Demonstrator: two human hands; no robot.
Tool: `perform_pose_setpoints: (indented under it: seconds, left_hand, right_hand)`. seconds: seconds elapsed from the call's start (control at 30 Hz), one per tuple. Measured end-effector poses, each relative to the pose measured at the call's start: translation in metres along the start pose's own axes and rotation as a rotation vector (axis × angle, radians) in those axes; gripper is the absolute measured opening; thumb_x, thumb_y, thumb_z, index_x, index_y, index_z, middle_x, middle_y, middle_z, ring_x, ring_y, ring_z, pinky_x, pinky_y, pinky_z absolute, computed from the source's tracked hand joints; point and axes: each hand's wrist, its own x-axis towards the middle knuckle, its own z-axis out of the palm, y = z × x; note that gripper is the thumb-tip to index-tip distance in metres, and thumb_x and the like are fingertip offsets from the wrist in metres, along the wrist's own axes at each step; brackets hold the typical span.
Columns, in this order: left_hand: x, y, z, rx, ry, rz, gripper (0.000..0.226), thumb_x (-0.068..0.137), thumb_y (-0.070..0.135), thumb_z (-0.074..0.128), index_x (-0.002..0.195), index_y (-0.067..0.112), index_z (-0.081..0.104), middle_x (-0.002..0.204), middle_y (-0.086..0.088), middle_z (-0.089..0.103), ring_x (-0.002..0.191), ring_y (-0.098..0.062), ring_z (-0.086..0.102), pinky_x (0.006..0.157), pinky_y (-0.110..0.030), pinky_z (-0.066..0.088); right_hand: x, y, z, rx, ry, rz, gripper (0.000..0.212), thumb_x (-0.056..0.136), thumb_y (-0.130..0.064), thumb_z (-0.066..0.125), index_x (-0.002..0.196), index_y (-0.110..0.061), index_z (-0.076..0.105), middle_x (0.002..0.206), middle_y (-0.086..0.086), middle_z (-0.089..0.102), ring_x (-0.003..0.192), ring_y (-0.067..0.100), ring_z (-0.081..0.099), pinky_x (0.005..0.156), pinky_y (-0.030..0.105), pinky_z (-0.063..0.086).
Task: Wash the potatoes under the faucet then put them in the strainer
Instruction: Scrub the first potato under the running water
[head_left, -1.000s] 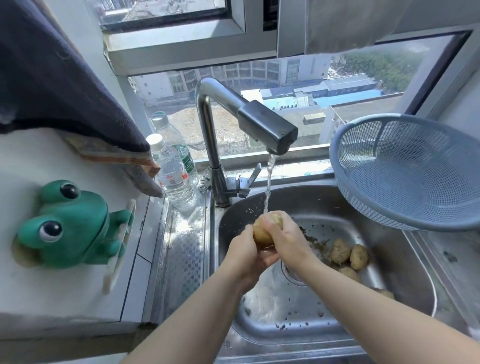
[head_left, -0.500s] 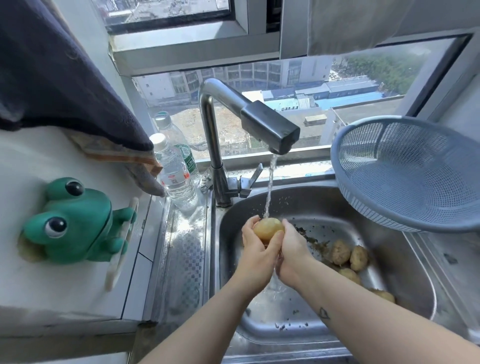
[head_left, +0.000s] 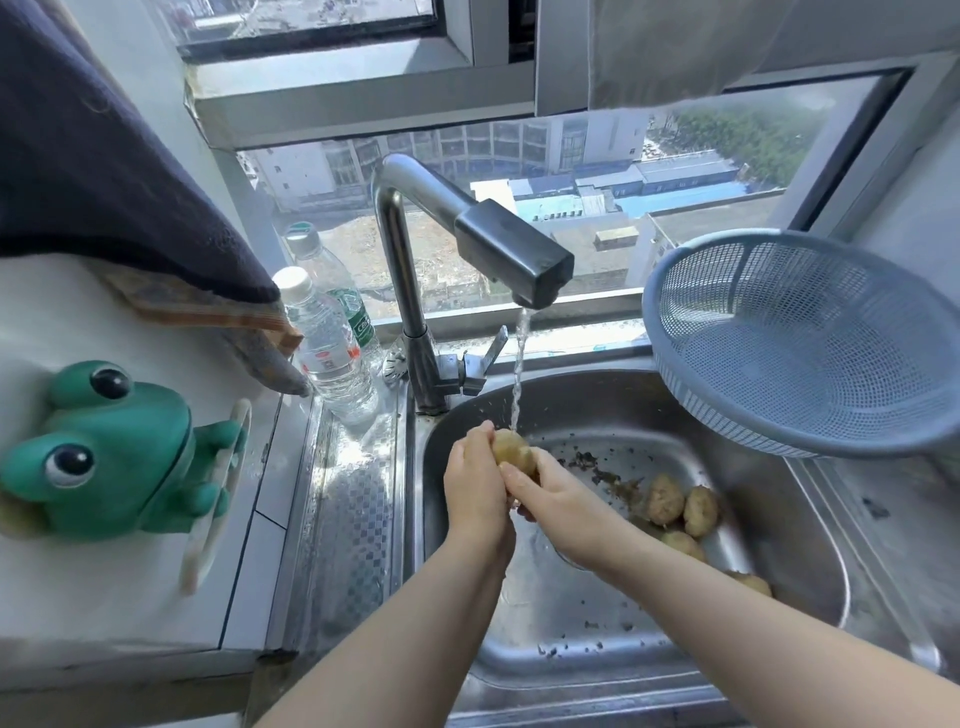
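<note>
Water (head_left: 519, 374) runs from the faucet (head_left: 511, 257) straight onto a potato (head_left: 511, 448) held above the sink (head_left: 571, 629). The left hand (head_left: 475, 491) curls round the potato from the left, and the right hand (head_left: 563, 501) wraps its fingers on it from the right, so both grip it together. Four more potatoes (head_left: 665, 499) lie muddy on the sink floor to the right, among specks of dirt. The blue strainer (head_left: 800, 343) sits by the sink's far right rim, near the window.
</note>
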Motion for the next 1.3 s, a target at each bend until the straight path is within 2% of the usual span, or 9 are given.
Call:
perform_pose_setpoints:
  seconds: [0.13, 0.27, 0.4, 0.47, 0.6, 0.73, 0.87, 1.0, 1.3]
  left_hand:
    - [-0.009, 0.006, 0.002, -0.086, -0.015, -0.080, 0.040, 0.098, 0.033, 0.037, 0.077, 0.011, 0.064, 0.068, -0.006, 0.064, 0.066, -0.021, 0.060, 0.064, -0.031, 0.047]
    - [-0.018, 0.010, 0.001, -0.010, 0.022, -0.040, 0.046, 0.099, 0.028, 0.031, 0.066, 0.010, 0.059, 0.052, -0.003, 0.058, 0.051, -0.018, 0.050, 0.050, -0.025, 0.037]
    - [-0.020, 0.000, -0.002, 0.146, 0.043, 0.058, 0.037, 0.099, 0.041, 0.031, 0.095, 0.013, 0.054, 0.079, -0.008, 0.060, 0.058, -0.016, 0.054, 0.047, -0.025, 0.043]
    - [-0.024, -0.010, -0.003, 0.234, -0.024, 0.174, 0.025, 0.101, 0.039, 0.031, 0.110, 0.027, 0.051, 0.104, -0.008, 0.060, 0.082, -0.018, 0.061, 0.068, -0.034, 0.054]
    - [-0.029, -0.010, -0.014, 0.541, -0.266, 0.382, 0.025, 0.101, 0.032, 0.041, 0.113, 0.052, 0.032, 0.126, 0.005, 0.036, 0.117, -0.012, 0.046, 0.104, -0.028, 0.041]
    - [-0.030, 0.001, -0.021, 0.656, -0.390, 0.368, 0.046, 0.095, 0.020, 0.057, 0.129, 0.037, 0.032, 0.107, 0.001, 0.042, 0.091, 0.009, 0.048, 0.068, 0.001, 0.041]
    - [-0.020, 0.006, -0.019, 0.520, -0.357, 0.368, 0.030, 0.091, 0.029, 0.063, 0.116, 0.032, 0.047, 0.107, -0.001, 0.053, 0.092, 0.002, 0.058, 0.073, -0.011, 0.049]
    - [-0.016, 0.005, -0.013, 0.351, -0.287, 0.323, 0.018, 0.094, 0.024, 0.055, 0.109, 0.014, 0.054, 0.096, 0.001, 0.061, 0.080, -0.001, 0.065, 0.065, -0.016, 0.052]
    - [-0.012, 0.003, -0.017, 0.378, -0.110, 0.308, 0.028, 0.091, 0.025, 0.043, 0.068, 0.013, 0.052, 0.068, -0.002, 0.054, 0.066, -0.012, 0.052, 0.061, -0.030, 0.047]
  right_hand:
    - [0.006, 0.000, 0.008, 0.067, 0.038, -0.025, 0.039, 0.093, -0.039, 0.053, 0.127, -0.020, 0.048, 0.104, -0.009, 0.061, 0.090, 0.001, 0.056, 0.082, 0.022, 0.045]
    - [0.012, -0.005, 0.016, 0.304, 0.108, 0.042, 0.020, 0.094, -0.031, 0.052, 0.099, -0.012, 0.057, 0.068, -0.010, 0.054, 0.047, -0.006, 0.051, 0.048, 0.008, 0.037]
    - [0.020, -0.008, 0.024, 0.554, 0.128, 0.291, 0.048, 0.082, -0.059, 0.052, 0.095, -0.014, 0.063, 0.089, 0.001, 0.066, 0.075, 0.017, 0.063, 0.072, 0.029, 0.052]
    - [0.027, -0.006, 0.018, 0.741, 0.144, 0.461, 0.049, 0.082, -0.053, 0.049, 0.097, -0.010, 0.067, 0.105, 0.013, 0.068, 0.093, 0.027, 0.063, 0.095, 0.041, 0.050]
    - [0.031, -0.002, 0.004, 0.695, 0.081, 0.583, 0.032, 0.079, -0.034, 0.048, 0.089, -0.013, 0.071, 0.092, 0.009, 0.070, 0.088, 0.025, 0.058, 0.075, 0.031, 0.042]
    - [0.031, 0.000, -0.003, 0.684, 0.072, 0.619, 0.026, 0.076, -0.036, 0.045, 0.084, -0.020, 0.064, 0.078, 0.006, 0.065, 0.073, 0.020, 0.055, 0.058, 0.026, 0.036]
    - [0.020, -0.008, -0.009, 0.514, 0.078, 0.519, 0.040, 0.095, -0.039, 0.032, 0.084, -0.012, 0.060, 0.051, 0.005, 0.056, 0.044, 0.015, 0.036, 0.045, 0.023, 0.027]
    - [0.014, -0.008, -0.005, 0.414, 0.103, 0.345, 0.059, 0.099, -0.052, 0.022, 0.104, -0.007, 0.061, 0.072, 0.011, 0.060, 0.048, 0.015, 0.044, 0.045, 0.025, 0.032]
    - [0.001, -0.011, 0.006, 0.541, -0.056, 0.295, 0.043, 0.090, -0.052, 0.050, 0.096, -0.012, 0.064, 0.074, 0.007, 0.055, 0.056, 0.014, 0.048, 0.050, 0.022, 0.034]
